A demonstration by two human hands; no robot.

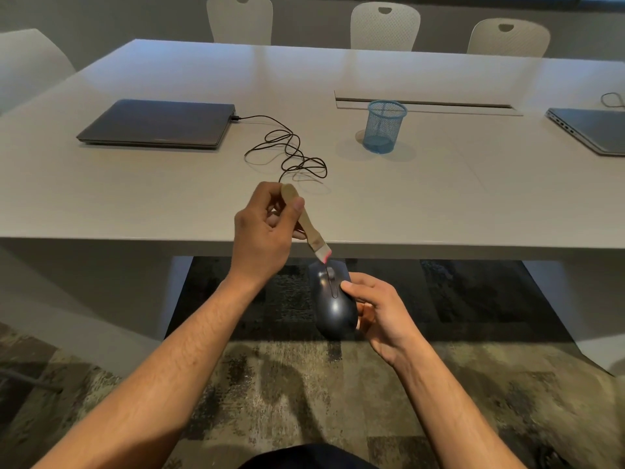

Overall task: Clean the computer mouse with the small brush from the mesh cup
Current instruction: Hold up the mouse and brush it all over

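Dark cloth (pixel 307 459) at the bottom edge lies closest, with two bare forearms reaching up from either side of it over a mottled grey and olive carpet (pixel 304 394).

Largest in the scene is the pale, smooth tabletop (pixel 439 204), rectangular, its near edge crossing just behind the hands. On its far left lies a closed dark laptop (pixel 159 125), flat and matte. A thin black cable (pixel 287 154) runs from the laptop's right side and loops loosely toward the near edge. At the far right edge lies a second closed laptop (pixel 592 130), grey. Three pale perforated chair backs (pixel 385 27) stand beyond the far side. Right of the cable loops stands the blue mesh cup (pixel 384 126), upright, cylindrical, of open wire mesh, with nothing seen inside it.

Below the near tabletop edge, over the carpet, the right hand (pixel 375 313) grips the computer mouse (pixel 333 299) from its right side, thumb curled onto the top beside the scroll wheel and fingers wrapped beneath. It is dark, glossy and rounded, an elongated oval whose long axis runs near to far, the button end pointing away toward the tabletop.

Left of and above it, the left hand (pixel 263 235) pinches the small brush (pixel 306 220) by its upper handle between thumb and curled fingers. Its flat tan handle slants down to the right, and its short tuft, tinged red at the tip, touches the far end of the mouse just ahead of the scroll wheel.
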